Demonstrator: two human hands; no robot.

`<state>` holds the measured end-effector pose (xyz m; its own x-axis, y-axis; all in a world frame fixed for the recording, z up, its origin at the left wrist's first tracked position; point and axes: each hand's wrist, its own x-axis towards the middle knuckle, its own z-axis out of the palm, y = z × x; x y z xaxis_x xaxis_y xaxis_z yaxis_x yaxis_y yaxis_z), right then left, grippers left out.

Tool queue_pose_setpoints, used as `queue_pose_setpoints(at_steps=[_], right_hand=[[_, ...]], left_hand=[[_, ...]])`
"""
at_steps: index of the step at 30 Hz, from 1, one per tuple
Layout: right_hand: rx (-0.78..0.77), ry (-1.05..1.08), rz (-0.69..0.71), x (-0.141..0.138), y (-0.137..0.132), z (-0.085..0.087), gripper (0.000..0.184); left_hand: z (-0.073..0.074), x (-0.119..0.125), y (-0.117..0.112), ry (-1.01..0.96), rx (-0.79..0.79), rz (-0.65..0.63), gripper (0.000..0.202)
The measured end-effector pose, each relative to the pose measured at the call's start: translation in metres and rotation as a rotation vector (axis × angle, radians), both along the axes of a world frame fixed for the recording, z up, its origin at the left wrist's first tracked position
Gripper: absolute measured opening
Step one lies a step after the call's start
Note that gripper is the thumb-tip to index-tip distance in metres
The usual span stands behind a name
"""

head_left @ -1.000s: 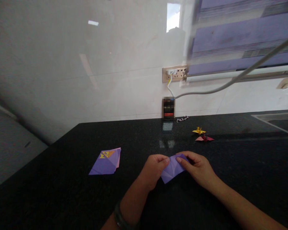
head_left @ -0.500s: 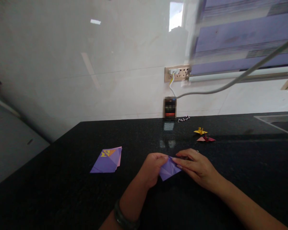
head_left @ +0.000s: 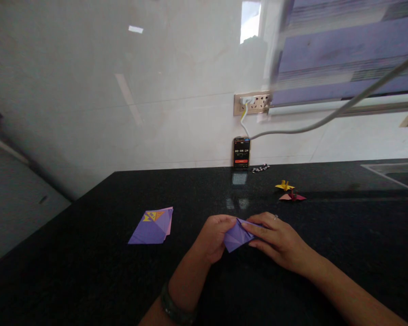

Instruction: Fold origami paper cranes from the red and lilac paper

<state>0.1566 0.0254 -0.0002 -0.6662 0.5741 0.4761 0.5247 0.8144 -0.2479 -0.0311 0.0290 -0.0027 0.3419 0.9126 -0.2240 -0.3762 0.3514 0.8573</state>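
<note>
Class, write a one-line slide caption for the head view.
Left hand holds creased purple paper, right hand against it, a yellow paper bird beyond.

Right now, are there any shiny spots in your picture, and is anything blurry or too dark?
Head view: bright glare patches high on the glossy wall; pale reflections on the dark counter in front of the phone. Same head view: the counter's near part very dark, the purple blind's left edge smeary, the held purple paper's small folds hard to make out.

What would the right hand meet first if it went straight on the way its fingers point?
The right hand would meet the held paper, which it touches, then probably the left hand; depth is unclear.
</note>
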Motion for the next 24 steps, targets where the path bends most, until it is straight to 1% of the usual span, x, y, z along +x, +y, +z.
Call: queue_pose_setpoints(at_steps=[6, 17, 24], right_hand=[[-0.016, -0.051, -0.027, -0.0023, -0.0014, 0.0009, 0.040], [-0.023, -0.063, -0.026, -0.0035, -0.0032, 0.0053, 0.040], [-0.006, -0.043, -0.015, -0.0030, -0.0029, 0.0043, 0.040]], left_hand=[[-0.0013, -0.0003, 0.0009, -0.018, -0.019, 0.019, 0.017], [0.0014, -0.0003, -0.0001, -0.047, -0.016, 0.013, 0.017], [0.0014, -0.0006, 0.0005, -0.035, -0.024, 0.025, 0.021]])
